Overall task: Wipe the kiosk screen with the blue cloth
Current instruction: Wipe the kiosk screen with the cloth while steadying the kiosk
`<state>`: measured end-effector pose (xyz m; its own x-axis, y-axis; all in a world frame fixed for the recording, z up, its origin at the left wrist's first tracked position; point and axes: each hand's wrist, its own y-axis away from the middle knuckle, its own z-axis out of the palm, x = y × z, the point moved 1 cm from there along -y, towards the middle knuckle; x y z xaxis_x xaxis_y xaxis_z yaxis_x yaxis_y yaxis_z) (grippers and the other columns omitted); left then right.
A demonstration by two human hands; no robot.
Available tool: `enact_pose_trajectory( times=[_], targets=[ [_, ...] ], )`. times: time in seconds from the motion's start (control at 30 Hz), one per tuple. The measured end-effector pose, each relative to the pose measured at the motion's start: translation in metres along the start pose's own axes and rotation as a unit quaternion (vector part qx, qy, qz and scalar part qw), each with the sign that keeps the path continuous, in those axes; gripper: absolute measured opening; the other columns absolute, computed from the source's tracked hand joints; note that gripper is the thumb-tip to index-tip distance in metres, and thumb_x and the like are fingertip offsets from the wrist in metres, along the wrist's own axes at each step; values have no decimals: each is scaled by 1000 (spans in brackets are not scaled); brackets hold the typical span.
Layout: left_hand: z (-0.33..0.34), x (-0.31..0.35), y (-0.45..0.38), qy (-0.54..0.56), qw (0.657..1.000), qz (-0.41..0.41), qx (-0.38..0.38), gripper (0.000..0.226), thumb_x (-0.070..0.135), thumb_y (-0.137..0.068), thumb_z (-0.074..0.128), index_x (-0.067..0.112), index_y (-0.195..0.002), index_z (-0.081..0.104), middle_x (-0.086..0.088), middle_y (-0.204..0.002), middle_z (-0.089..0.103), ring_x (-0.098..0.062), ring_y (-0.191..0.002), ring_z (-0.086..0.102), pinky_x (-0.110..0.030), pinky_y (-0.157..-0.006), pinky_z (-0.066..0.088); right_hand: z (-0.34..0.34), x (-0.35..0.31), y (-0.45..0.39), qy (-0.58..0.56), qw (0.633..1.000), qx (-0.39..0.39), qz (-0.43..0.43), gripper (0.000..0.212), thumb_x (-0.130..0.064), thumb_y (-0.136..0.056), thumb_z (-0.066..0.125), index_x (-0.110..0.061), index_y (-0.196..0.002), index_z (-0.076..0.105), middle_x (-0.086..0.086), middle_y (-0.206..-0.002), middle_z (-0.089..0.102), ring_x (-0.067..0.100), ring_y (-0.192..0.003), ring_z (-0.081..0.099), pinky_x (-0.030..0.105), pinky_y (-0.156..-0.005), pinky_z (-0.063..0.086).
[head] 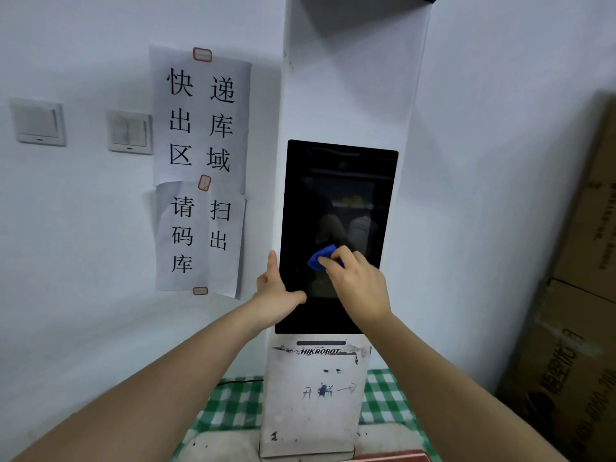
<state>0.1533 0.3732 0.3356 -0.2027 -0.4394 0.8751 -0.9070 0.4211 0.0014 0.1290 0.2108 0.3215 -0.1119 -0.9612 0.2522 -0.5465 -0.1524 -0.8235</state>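
Note:
The kiosk screen [340, 201] is a tall black panel on a white stand, dark and reflective. My right hand [358, 285] presses a bunched blue cloth [320, 258] flat against the lower middle of the screen; only the cloth's left part shows past my fingers. My left hand [275, 291] holds the screen's lower left edge, thumb on the glass and fingers along the side of the panel.
The white kiosk base [313, 401], marked HIKROBOT, stands on a green checked tablecloth [230, 408]. Paper signs [200, 168] and two wall switches [130, 131] are on the wall to the left. Stacked cardboard boxes [573, 295] rise on the right.

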Motion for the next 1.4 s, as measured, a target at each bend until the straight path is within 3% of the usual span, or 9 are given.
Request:
enact_pose_trajectory(
  times=[0.2,0.47,0.73,0.97,1.13,1.4],
  targets=[
    [0,1,1,-7,1000,-1,-1,96,17,-90,57,32,-149,-18,-9,-157,9,-29,-138,31,-38,-107,32,-4,10,-18,-23,992,70,100,43,-4,-71,80,-14,-111,68,3,-95,61,21,-67,55,23,-39,36],
    [-1,0,2,-2,1000,0,-7,96,16,-91,56,32,-149,-19,-9,-157,8,-28,-138,30,-36,-107,31,6,18,9,-9,999,24,45,49,-2,-64,82,-19,-108,69,0,-89,59,20,-61,50,22,-39,33],
    [1,2,2,-12,1000,-5,-3,97,19,-90,57,31,-149,-20,-8,-156,9,-28,-137,30,-37,-108,30,-7,27,-8,-46,983,93,154,34,-4,-76,75,-12,-109,68,5,-96,62,22,-72,59,27,-42,45],
    [2,2,2,-24,1000,-6,-2,96,19,-91,56,31,-149,-20,-7,-156,8,-27,-136,31,-36,-106,31,4,32,23,-39,992,33,115,42,-1,-69,79,-12,-108,68,4,-93,61,24,-70,59,26,-38,42],
    [2,3,3,-24,1000,-6,-7,97,19,-91,56,32,-148,-21,-7,-156,9,-27,-136,31,-36,-107,32,-10,41,-1,-65,978,75,186,25,-11,-85,66,-15,-110,68,3,-98,62,23,-77,59,29,-46,46],
    [1,1,2,-34,999,-1,-6,97,20,-91,56,32,-148,-22,-6,-156,7,-27,-137,31,-35,-106,32,2,34,24,-79,976,53,195,28,-10,-85,67,-13,-113,67,4,-96,62,22,-73,59,30,-44,47]
  ],
)
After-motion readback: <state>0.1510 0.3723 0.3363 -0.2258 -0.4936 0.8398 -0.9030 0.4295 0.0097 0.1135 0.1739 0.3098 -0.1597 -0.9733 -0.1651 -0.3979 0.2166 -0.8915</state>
